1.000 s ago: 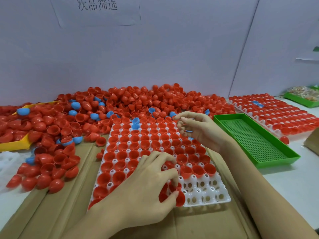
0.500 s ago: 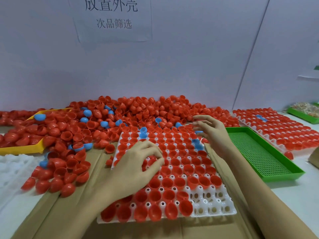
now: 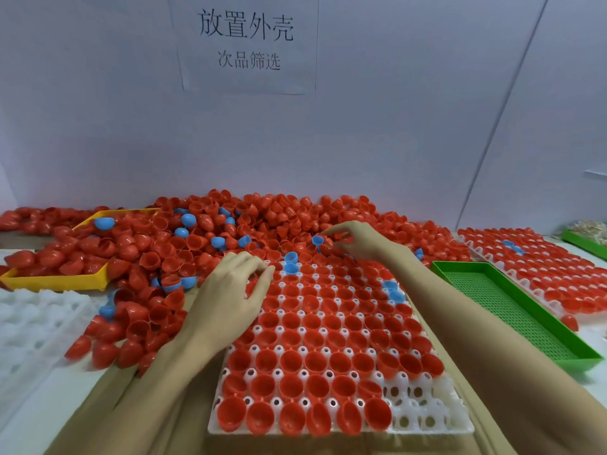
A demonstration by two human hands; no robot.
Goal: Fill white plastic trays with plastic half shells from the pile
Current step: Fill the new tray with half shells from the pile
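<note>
Reaching into the pile [image 3: 262,221] of red and blue half shells at the desk's far side, right hand [image 3: 356,239] pinching a red shell; left hand [image 3: 230,297] hovering, fingers loosely curled and holding nothing, over the nearly filled white tray [image 3: 423,408] lying nearer.

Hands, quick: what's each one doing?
Left hand: fingers curled over the tray, grip unclear.
Right hand: pinching a red shell at the pile.
</note>
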